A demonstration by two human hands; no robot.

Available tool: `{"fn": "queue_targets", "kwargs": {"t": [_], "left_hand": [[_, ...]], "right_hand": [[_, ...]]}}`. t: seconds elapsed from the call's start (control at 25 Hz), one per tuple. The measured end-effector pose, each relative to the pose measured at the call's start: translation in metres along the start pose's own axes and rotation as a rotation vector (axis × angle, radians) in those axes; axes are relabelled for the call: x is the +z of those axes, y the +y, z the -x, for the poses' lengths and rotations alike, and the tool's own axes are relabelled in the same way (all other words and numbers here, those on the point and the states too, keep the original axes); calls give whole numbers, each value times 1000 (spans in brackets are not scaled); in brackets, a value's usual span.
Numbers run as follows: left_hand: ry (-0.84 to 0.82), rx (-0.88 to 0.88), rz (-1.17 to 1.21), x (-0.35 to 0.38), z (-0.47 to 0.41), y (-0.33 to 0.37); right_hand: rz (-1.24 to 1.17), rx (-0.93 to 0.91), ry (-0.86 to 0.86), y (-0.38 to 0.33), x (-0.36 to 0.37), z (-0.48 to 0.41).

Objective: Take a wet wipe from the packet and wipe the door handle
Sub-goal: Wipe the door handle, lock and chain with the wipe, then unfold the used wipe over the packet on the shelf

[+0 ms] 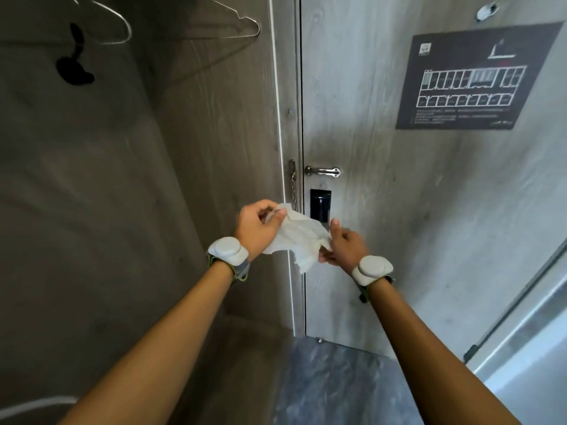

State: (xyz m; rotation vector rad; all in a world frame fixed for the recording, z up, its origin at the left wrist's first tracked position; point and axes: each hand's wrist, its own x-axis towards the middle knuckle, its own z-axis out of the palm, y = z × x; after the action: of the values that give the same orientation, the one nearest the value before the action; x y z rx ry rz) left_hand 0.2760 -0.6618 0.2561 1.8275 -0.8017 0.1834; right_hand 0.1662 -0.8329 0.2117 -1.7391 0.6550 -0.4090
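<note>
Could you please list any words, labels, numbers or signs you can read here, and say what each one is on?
No text can be read.
Dark plaque on the door: a floor-plan diagram with lines of small print beneath and a small logo at top left, all too blurred to read.
Black lock panel: no visible markings.
Wet wipe: no print.

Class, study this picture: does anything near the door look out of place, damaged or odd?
Nothing looks damaged or spilled. The door chain hangs loose from the frame, not hooked into its slide. The wipe is crumpled, stretched between the left hand and right hand.
</note>
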Motion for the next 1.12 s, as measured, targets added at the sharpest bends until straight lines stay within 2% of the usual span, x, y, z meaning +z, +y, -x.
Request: {"fn": "queue_targets", "kwargs": {"t": [0.2, 0.36, 0.44, 0.6, 0.8, 0.92, 1.12], "left_hand": [[-165, 47, 14, -20, 37, 36], [-260, 43, 65, -38, 69, 60], [-284, 38, 65, -45, 82, 70], [-212, 20, 62, -55, 104, 89], [-70, -145, 94, -68, 157, 107], [-76, -233, 85, -72, 202, 112], [-96, -258, 66, -82, 285, 119]], "right_hand": [[113, -110, 52, -14, 3, 67], [137, -315, -49, -24, 3, 119], [119, -338, -138, -25, 0, 135], [13, -320, -147, -25, -5, 161], [-86, -278, -140, -24, -13, 198], [-154, -245, -139, -16, -16, 224], [-151, -220, -186, 6, -7, 274]]}}
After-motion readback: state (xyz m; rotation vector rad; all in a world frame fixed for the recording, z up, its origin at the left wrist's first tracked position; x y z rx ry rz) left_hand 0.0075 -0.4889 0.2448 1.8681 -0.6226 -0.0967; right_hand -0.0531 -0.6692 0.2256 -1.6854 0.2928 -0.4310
